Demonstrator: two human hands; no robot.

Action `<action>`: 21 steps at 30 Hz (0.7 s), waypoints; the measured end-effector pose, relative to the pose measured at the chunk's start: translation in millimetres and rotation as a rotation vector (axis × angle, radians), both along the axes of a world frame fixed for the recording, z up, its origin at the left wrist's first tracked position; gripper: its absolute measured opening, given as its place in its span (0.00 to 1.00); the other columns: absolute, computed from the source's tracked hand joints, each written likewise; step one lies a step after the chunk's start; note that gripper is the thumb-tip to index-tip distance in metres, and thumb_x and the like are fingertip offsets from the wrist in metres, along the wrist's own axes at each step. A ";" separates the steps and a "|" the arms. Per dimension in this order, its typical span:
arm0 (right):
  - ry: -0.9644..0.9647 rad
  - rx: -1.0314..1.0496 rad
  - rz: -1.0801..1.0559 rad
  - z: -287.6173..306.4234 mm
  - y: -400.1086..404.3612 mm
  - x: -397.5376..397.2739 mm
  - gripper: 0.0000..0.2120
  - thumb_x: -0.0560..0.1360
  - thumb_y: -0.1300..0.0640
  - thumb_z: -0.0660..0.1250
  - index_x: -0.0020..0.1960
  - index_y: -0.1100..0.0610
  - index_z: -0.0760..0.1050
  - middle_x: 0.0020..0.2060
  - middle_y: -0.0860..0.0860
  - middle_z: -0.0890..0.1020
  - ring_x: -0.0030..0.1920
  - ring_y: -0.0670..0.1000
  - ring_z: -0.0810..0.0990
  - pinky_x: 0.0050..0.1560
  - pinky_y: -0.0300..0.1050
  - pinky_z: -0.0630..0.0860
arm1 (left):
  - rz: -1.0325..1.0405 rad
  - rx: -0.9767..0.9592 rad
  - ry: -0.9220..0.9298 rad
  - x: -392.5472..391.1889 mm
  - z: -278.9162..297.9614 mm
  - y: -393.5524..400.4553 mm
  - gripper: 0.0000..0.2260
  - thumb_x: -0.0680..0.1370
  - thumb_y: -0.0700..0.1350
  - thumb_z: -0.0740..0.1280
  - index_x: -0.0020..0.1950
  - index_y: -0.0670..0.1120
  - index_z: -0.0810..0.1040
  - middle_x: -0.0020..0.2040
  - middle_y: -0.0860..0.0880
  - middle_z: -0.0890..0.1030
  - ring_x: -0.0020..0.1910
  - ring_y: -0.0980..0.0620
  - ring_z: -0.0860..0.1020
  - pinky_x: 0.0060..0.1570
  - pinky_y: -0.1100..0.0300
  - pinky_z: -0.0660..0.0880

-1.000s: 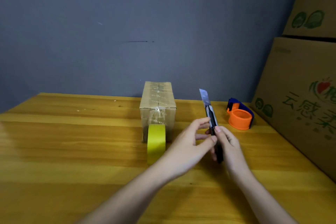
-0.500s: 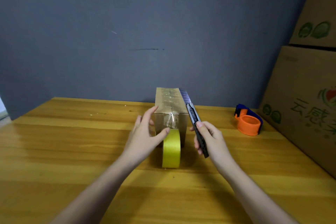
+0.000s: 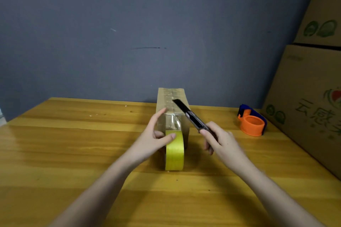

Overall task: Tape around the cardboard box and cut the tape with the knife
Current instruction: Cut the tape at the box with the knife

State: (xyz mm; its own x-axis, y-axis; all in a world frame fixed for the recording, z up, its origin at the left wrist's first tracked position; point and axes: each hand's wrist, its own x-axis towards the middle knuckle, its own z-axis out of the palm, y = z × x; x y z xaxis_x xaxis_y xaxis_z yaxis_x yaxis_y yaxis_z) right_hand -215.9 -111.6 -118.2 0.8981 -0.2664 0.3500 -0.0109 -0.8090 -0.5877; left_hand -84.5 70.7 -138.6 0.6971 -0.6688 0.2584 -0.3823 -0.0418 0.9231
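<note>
A narrow cardboard box [image 3: 170, 97] stands on the wooden table [image 3: 73, 143], its top and near end covered in clear tape. A yellow tape roll [image 3: 175, 155] stands on edge against the box's near end. My left hand [image 3: 156, 137] grips the roll, thumb on its top, forefinger up against the box's near left corner. My right hand [image 3: 220, 141] holds a black utility knife [image 3: 190, 114], whose blade slants up and left over the box's near right top edge.
An orange and blue tape dispenser [image 3: 251, 122] sits on the table to the right. Large printed cardboard cartons [image 3: 310, 97] are stacked along the right side. A dark grey wall stands behind the table.
My left hand has left the knife and moved to the yellow roll. My right hand has swung the knife from upright to slanting left over the box. The camera view has shifted.
</note>
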 end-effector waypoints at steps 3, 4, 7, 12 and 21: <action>0.047 -0.551 -0.073 6.0 -12.0 -7.2 0.17 0.78 0.40 0.48 0.58 0.47 0.68 0.41 0.45 0.81 0.37 0.49 0.81 0.34 0.48 0.78 | -0.010 -0.001 0.033 2.8 -2.0 -0.6 0.34 0.72 0.49 0.71 0.70 0.67 0.56 0.30 0.44 0.70 0.34 0.46 0.65 0.39 0.53 0.64; -0.006 -0.685 -0.072 7.7 -15.9 -8.3 0.19 0.78 0.40 0.46 0.59 0.47 0.68 0.42 0.45 0.81 0.36 0.49 0.81 0.31 0.47 0.78 | -0.012 0.002 0.036 3.3 -2.1 -1.0 0.34 0.72 0.49 0.71 0.70 0.67 0.56 0.28 0.45 0.67 0.32 0.46 0.64 0.38 0.52 0.63; -0.094 -0.925 -0.012 11.9 -22.1 -9.6 0.18 0.78 0.41 0.46 0.54 0.48 0.71 0.40 0.45 0.82 0.30 0.46 0.80 0.20 0.40 0.72 | -0.014 0.000 0.049 2.9 -1.9 -1.4 0.34 0.72 0.49 0.71 0.71 0.66 0.56 0.27 0.46 0.64 0.31 0.46 0.62 0.36 0.52 0.62; -0.115 -1.072 0.003 14.2 -21.8 -7.3 0.17 0.78 0.44 0.49 0.50 0.50 0.73 0.34 0.46 0.79 0.24 0.47 0.75 0.16 0.40 0.67 | -0.019 -0.013 0.049 3.5 -3.5 -1.2 0.35 0.73 0.47 0.71 0.72 0.64 0.55 0.24 0.53 0.64 0.28 0.50 0.62 0.32 0.57 0.61; -0.097 -1.187 0.020 24.2 -21.2 -1.6 0.13 0.78 0.46 0.52 0.46 0.52 0.70 0.29 0.50 0.76 0.20 0.50 0.72 0.16 0.40 0.67 | 0.002 0.002 0.029 4.2 -1.8 -3.1 0.34 0.72 0.49 0.71 0.70 0.67 0.56 0.43 0.44 0.74 0.40 0.47 0.71 0.45 0.52 0.67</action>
State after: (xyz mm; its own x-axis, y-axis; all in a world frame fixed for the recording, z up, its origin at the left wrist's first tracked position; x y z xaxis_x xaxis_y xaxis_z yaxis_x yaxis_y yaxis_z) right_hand -217.5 -132.8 -94.1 0.8548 0.2835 0.4347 0.0110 -0.8474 0.5309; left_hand -80.3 67.6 -140.4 0.7056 -0.6681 0.2364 -0.3550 -0.0446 0.9338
